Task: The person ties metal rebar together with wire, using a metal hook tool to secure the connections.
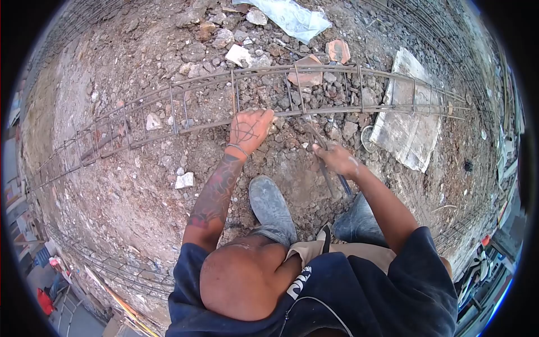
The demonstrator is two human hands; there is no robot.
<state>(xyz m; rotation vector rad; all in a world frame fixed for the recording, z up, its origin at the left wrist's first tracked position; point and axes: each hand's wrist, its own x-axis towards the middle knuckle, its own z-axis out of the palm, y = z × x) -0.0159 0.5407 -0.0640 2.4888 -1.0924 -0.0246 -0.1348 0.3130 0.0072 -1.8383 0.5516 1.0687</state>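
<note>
Evidently, left grip (250, 130) closed on rebar cage (196, 128); right grip (337, 160) closed around long-handled tool (327, 178).

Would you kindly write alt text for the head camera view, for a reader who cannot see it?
A tattooed left hand grips a long cage of thin, rusty steel bars, while the right hand holds a slim, two-handled metal tool beside it. Below are brown, rubble-strewn soil and dusty grey boots.

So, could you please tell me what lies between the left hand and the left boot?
Just stony dirt lies between the left hand and the left boot, as the head view shows.
</note>
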